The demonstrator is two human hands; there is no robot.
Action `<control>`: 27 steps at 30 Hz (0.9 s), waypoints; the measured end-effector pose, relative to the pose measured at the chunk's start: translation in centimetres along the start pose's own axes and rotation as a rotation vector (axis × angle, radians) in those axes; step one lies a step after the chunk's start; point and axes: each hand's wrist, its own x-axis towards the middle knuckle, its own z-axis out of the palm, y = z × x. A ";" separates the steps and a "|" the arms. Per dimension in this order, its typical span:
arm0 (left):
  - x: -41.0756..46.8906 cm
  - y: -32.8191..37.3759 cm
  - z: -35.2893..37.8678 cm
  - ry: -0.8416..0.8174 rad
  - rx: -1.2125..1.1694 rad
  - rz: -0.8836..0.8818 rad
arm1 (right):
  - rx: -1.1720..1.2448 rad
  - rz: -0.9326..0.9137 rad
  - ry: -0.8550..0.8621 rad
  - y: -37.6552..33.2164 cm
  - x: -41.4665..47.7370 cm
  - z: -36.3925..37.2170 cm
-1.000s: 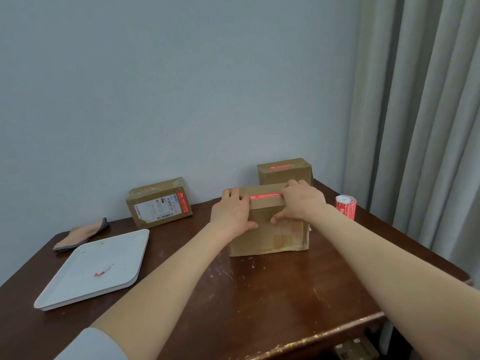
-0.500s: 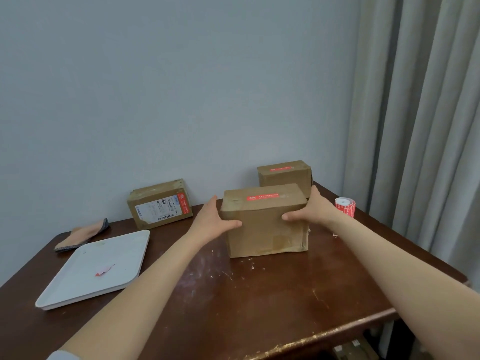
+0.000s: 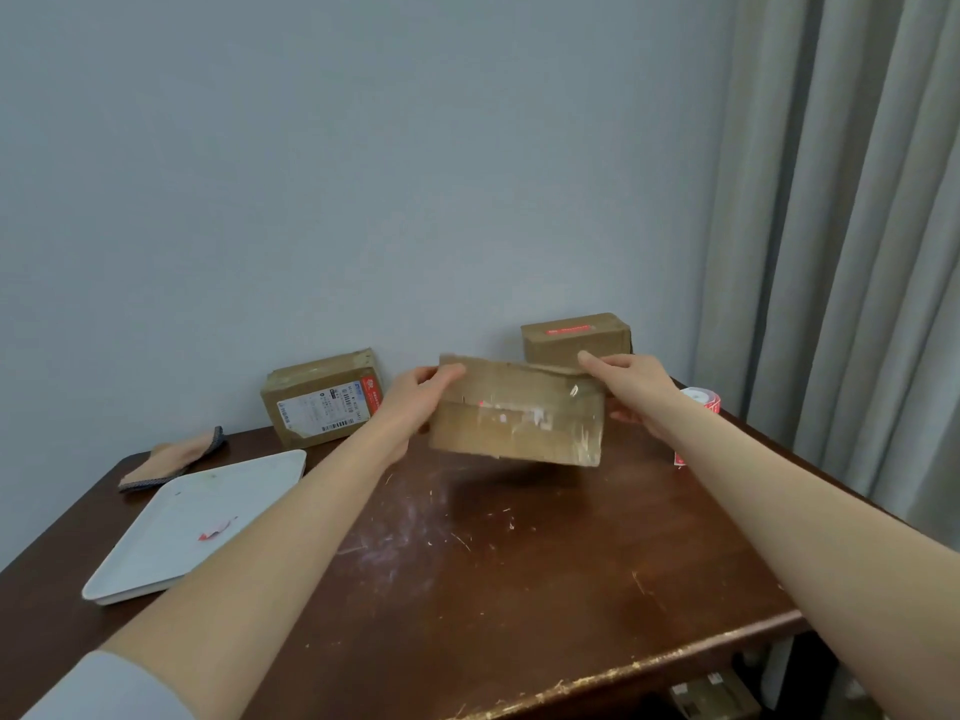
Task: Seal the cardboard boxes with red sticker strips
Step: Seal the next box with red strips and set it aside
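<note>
Scratched dark wood surface (image 3: pixel 519 589), smooth white tray (image 3: pixel 156 553) on the left. Left hand (image 3: pixel 415 402) and right hand (image 3: pixel 634 392) each curl round an end of a blurry, tape-shiny cardboard box (image 3: pixel 519 423), tilted, up off the surface. Behind: sticker roll (image 3: pixel 704 400), labelled box (image 3: pixel 322 402), red-stripped box (image 3: pixel 574 340).

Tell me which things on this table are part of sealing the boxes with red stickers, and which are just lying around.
For the job:
- held box, gripped by left hand and right hand
- rear box with red strip
- labelled box
- sticker roll

Lying about:
- white tray with red scrap
- folded cloth
</note>
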 end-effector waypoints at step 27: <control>0.3 -0.2 -0.4 0.072 -0.217 -0.109 | 0.228 -0.010 0.028 -1.1 0.5 1.0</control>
